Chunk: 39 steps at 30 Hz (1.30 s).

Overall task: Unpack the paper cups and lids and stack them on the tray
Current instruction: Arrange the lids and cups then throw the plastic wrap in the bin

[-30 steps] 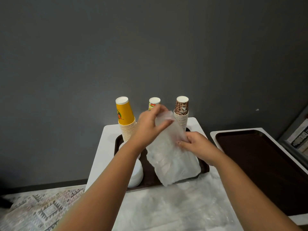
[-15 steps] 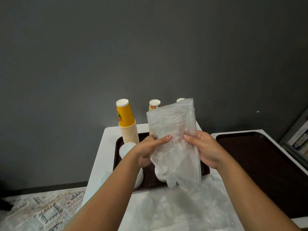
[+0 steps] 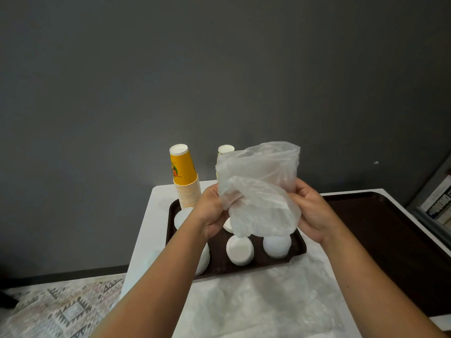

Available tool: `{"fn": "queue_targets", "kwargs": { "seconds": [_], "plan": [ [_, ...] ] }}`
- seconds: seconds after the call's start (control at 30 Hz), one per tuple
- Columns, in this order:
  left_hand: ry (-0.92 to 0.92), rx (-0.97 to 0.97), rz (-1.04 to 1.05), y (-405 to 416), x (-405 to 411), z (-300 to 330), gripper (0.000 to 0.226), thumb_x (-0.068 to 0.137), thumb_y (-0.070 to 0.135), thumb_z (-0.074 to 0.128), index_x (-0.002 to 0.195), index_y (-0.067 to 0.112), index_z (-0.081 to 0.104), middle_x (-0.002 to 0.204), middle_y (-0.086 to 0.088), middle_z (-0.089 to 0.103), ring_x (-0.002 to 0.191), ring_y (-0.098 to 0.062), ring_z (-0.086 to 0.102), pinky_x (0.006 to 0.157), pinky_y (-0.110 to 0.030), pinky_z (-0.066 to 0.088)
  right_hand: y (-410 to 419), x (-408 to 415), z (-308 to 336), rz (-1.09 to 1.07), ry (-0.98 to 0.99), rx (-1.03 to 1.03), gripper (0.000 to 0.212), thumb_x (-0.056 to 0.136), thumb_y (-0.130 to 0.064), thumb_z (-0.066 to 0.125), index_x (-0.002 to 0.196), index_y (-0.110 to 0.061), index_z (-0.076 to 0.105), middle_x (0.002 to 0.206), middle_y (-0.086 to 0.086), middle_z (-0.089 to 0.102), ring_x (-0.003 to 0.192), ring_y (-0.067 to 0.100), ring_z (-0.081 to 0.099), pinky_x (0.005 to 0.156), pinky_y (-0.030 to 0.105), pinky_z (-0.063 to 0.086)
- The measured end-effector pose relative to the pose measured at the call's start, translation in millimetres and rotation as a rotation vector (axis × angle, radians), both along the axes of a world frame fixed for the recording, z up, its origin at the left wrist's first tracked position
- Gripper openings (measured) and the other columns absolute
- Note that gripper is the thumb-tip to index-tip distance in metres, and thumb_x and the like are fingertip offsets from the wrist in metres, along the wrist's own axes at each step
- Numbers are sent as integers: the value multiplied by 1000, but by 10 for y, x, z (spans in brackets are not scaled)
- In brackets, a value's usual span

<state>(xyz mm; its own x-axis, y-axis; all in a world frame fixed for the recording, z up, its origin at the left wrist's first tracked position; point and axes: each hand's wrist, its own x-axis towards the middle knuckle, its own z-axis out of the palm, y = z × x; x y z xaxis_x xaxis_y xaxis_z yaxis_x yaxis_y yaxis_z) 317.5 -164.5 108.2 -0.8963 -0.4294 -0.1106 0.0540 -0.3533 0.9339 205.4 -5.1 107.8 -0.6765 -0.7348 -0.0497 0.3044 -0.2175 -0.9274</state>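
Above the tray (image 3: pixel 299 250) with two lid stacks (image 3: pixel 240 250), left hand (image 3: pixel 211 212) and right hand (image 3: pixel 312 212) grip one plastic bag (image 3: pixel 261 191).

A tray (image 3: pixel 172 230) sat at centre frame on a table (image 3: pixel 156 215). Cup stacks (image 3: pixel 186 184) stood along its far edge, lid stacks (image 3: pixel 240 250) near its front. A bag (image 3: pixel 258 191) hung above, held between both hands. A second tray (image 3: pixel 390 240) lay right.

patterned rug (image 3: pixel 61 311), books (image 3: pixel 436 203), grey wall (image 3: pixel 219 69)
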Motion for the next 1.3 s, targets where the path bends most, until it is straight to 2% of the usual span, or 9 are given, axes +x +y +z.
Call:
{"fn": "queue_targets", "kwargs": {
  "seconds": [0.13,0.3,0.4,0.5,0.67,0.9,1.1,1.17,1.3],
  "plan": [
    [51,-66,2,-3,13,42,20,80,2,61,99,8,65,99,-11,68,97,-29,63,93,-45,50,16,3,2,28,-6,-2,27,66,-17,69,93,-12,71,94,7,74,85,20,70,74,30,58],
    [52,-67,31,-23,10,86,38,89,-3,42,69,13,70,87,-8,66,81,-22,61,67,-29,52,-37,-22,-12,-1,-50,39,21,91,0,46,105,0,62,114,10,68,94,20,66,72,26,57],
    [108,-177,73,-38,9,98,59,85,-16,41,42,17,64,97,-3,60,92,-18,56,72,-25,53,3,-57,29,88,-200,49,33,98,-34,34,112,-15,58,110,7,69,87,18,69,61,29,56],
    [115,-318,85,-33,-7,63,59,84,-18,48,42,18,65,100,3,58,97,-14,55,81,-26,51,28,-69,29,208,-157,211,52,90,-57,39,123,-22,57,116,6,68,104,21,66,72,35,56],
    [61,-660,14,-77,12,31,48,79,-22,54,56,17,70,109,11,51,107,-2,47,91,-16,43,-23,-82,-92,74,47,299,33,85,-4,64,118,-1,62,102,10,72,86,16,71,63,24,55],
    [-285,-1342,-353,-223,98,-45,51,79,-18,46,81,21,77,127,6,37,115,-12,42,98,-27,44,37,-155,-95,-158,227,289,13,87,-1,62,92,-11,67,80,1,73,68,8,70,58,18,54],
    [-202,-1056,-33,-170,14,32,17,88,25,64,97,27,50,104,8,53,101,-15,55,84,-26,47,11,-158,-91,-100,538,362,15,85,-4,67,88,-18,71,80,-2,74,76,13,70,68,23,55],
    [-214,-965,-120,-120,-25,68,48,81,40,70,120,24,46,116,7,58,107,-9,55,90,-27,48,-34,-126,-90,-52,601,368,16,83,-4,68,89,-18,72,83,0,75,80,16,69,74,30,54],
    [-324,-946,-245,-50,-74,6,34,79,26,76,108,15,64,102,-4,69,93,-18,64,81,-33,51,-111,-59,-89,13,583,302,22,81,-2,71,97,-15,70,95,4,73,87,12,66,81,31,52]
  ]
}}
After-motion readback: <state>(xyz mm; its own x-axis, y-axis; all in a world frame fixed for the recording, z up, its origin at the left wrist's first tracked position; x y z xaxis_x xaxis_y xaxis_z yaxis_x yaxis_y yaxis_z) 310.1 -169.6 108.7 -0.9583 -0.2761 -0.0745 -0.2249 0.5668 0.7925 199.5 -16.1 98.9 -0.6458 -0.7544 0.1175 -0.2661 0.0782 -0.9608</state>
